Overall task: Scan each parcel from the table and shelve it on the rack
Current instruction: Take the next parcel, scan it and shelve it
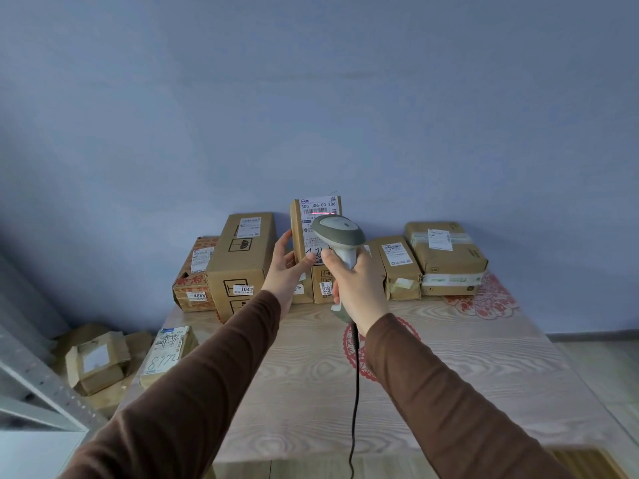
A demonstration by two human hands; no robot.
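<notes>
My left hand (287,267) holds a small upright cardboard parcel (300,233) by its lower left edge, thumb across the front, label facing me. My right hand (356,285) grips the handle of a grey and white barcode scanner (337,233), whose black cable (355,392) hangs down over the table. A red scan line (323,213) lies across the barcode on the parcel's white label. Several more cardboard parcels stand in a row at the back of the wood-grain table (311,375), among them a tall box marked 1042 (242,257) and a taped box (446,254) at the right.
A grey metal rack (38,385) shows at the lower left. Several parcels lie on the floor (100,357) between rack and table; one marked 8772 (166,354) lies at the table's left edge. A blue wall stands behind. Red paper-cut patterns (484,299) decorate the table top.
</notes>
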